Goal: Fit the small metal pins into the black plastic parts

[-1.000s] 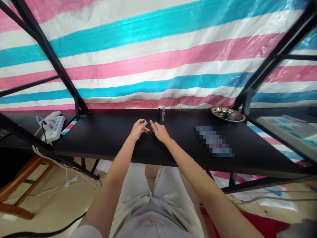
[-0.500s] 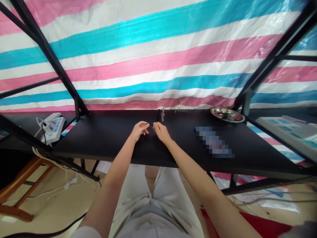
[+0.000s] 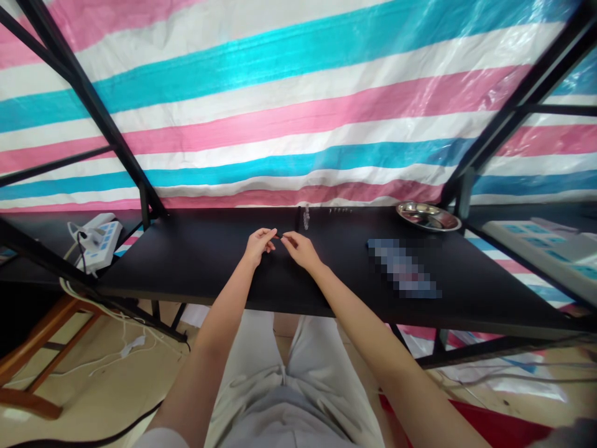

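Over the middle of the black table (image 3: pixel 196 267), my left hand (image 3: pixel 260 244) pinches one end of a small thin dark piece (image 3: pixel 278 236), its kind too small to make out. At the other end of that piece, the thumb and fingertips of my right hand (image 3: pixel 299 246) are closed together. Just beyond my right hand lies a short column of small clear pieces (image 3: pixel 306 218) beside a dark strip (image 3: pixel 299 216). Farther right, near the back edge, is a row of tiny shiny bits (image 3: pixel 340 210).
A round metal plate (image 3: pixel 454 225) stands at the back right, with a blurred blue item (image 3: pixel 403 267) nearer me. Black metal posts (image 3: pixel 105 124) rise at both sides before a striped plastic sheet (image 3: pixel 298 118). A power strip (image 3: pixel 105 246) with cables is at left.
My right hand has shifted slightly left and its fingers have bent differently at the piece. The dark piece between the hands now looks shorter and tilted. My left hand has barely moved.
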The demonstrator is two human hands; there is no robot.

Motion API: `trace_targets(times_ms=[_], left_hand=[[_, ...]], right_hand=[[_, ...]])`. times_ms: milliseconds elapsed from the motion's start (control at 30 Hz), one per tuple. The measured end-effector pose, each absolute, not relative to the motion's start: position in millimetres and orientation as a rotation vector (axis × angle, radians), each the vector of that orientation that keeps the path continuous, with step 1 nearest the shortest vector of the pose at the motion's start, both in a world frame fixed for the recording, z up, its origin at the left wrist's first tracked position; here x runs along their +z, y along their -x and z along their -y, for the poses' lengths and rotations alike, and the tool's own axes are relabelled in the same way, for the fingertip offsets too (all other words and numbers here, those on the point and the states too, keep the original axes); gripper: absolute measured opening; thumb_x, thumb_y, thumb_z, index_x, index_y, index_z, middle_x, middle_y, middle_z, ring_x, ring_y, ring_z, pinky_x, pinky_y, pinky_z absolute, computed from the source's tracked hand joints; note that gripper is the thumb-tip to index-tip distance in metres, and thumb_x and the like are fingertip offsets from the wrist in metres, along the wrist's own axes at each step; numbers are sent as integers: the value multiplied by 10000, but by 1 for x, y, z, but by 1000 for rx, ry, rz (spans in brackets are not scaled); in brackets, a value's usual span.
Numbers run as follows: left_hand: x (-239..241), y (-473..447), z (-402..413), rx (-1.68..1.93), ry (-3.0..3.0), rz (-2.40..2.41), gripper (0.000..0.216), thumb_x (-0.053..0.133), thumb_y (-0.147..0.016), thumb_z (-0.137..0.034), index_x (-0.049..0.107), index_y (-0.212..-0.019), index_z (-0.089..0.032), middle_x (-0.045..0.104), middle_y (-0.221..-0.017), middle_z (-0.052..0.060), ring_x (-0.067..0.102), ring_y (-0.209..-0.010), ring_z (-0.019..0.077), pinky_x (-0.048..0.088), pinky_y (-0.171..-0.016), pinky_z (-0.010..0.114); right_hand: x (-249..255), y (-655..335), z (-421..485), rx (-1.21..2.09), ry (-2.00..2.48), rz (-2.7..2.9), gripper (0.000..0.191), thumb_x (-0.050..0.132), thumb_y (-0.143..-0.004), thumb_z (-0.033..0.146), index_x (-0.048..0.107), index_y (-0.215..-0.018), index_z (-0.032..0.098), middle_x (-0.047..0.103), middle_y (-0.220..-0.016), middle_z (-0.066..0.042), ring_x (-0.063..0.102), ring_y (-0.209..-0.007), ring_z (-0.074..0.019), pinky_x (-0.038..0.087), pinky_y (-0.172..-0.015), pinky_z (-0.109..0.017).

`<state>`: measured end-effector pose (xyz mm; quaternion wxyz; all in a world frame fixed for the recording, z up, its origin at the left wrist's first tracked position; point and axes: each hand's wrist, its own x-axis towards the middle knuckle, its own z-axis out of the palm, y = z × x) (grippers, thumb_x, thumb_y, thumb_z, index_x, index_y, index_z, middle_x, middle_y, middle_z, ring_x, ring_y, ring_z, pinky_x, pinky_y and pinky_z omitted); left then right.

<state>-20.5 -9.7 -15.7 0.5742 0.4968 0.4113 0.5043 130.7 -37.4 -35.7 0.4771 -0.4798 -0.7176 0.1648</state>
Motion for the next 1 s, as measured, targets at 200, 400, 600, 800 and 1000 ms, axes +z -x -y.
trace_targets(times_ms=[200, 400, 600, 800, 1000], left_hand=[[-19, 17, 12, 1118, -1356, -968, 323, 729, -578, -400, 617, -709, -127, 538, -517, -21, 468, -416, 58, 277, -374, 184], [-14, 18, 16, 1208, -1362, -1097, 312, 713, -597, -406, 634, -725, -132, 494, -456, -36, 399, -378, 49, 262, -382, 198], [-13, 17, 18, 1175, -1397, -1140, 310, 711, -596, -406, 640, -718, -131, 454, -406, -47, 363, -358, 47, 255, -389, 199], [-14, 18, 15, 1337, -1337, -1193, 273, 690, -619, -404, 610, -682, -151, 421, -399, -60, 353, -361, 45, 256, -381, 191], [-18, 22, 8, 1451, -1255, -1265, 237, 696, -602, -364, 590, -652, -158, 482, -526, -36, 386, -423, 50, 308, -409, 191]], right_hand=[[-35, -134, 37, 313, 1224, 1819, 234, 451, -829, 356, 603, -890, 189, 573, -817, -52, 513, -653, -140, 433, -651, -272], [-36, -137, 35, 282, 1309, 1893, 173, 469, -795, 295, 598, -818, 181, 517, -680, -11, 473, -615, -133, 385, -612, -250], [-36, -136, 36, 314, 1372, 1904, 189, 468, -768, 259, 577, -900, 179, 504, -631, 17, 474, -603, -126, 359, -597, -237], [-30, -141, 38, 284, 1501, 1879, 107, 483, -722, 219, 568, -784, 199, 537, -635, 9, 479, -591, -126, 341, -567, -237], [-28, -172, 30, 240, 1785, 1492, 115, 515, -726, 268, 586, -793, 208, 631, -729, -26, 560, -672, -163, 388, -610, -264]])
